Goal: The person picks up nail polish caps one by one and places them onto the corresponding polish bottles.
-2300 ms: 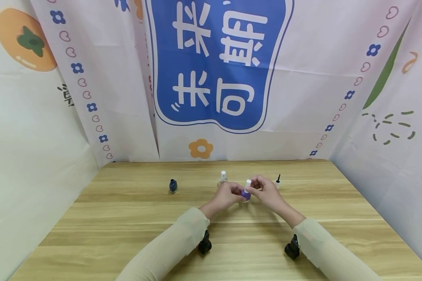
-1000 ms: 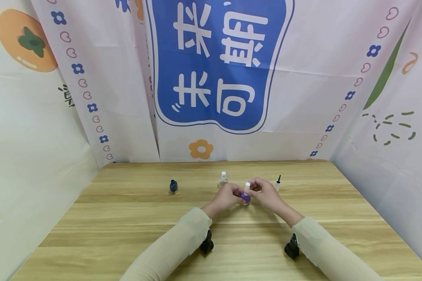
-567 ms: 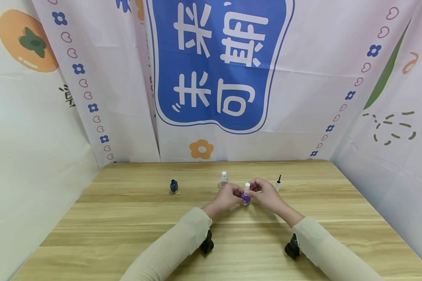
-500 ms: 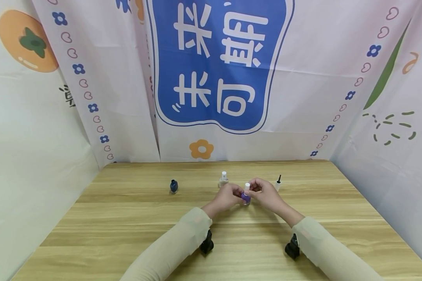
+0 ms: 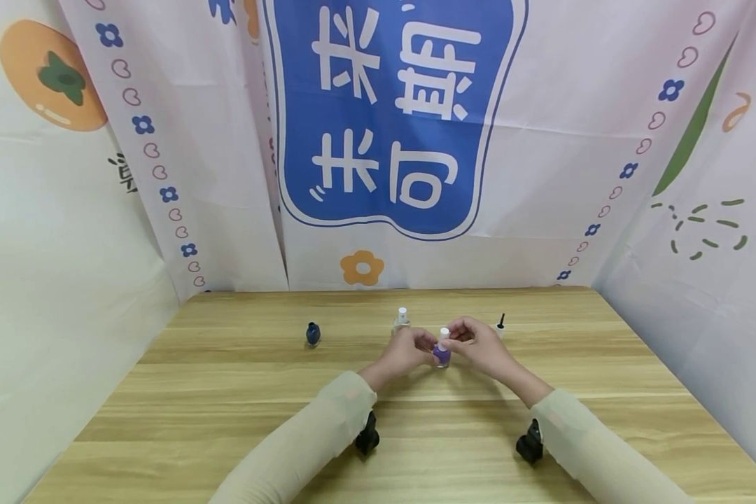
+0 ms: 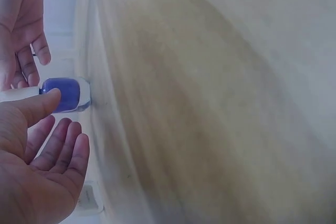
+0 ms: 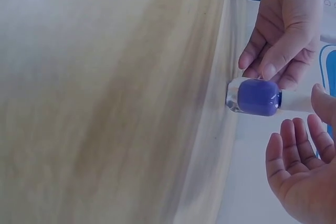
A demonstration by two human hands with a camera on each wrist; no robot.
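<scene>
A purple nail polish bottle with a white cap stands upright between my two hands, its base at the tabletop. My left hand holds the bottle's body between thumb and fingers. At the cap, my right hand pinches with thumb and index finger while its other fingers spread loosely, as the right wrist view shows. A dark line shows at the neck between cap and purple body. Behind my left hand stands a clear nail polish bottle with a white cap, partly covered by that hand.
An uncapped dark blue nail polish bottle stands at the left. Behind my right hand, a white cap stands with its black brush pointing up. The wooden table meets printed cloth at the back and sides.
The purple bottle has come down slightly since the earliest frame. In the last half second, my right hand and wrist have shifted a little to the right, with the fingers still at the cap.
</scene>
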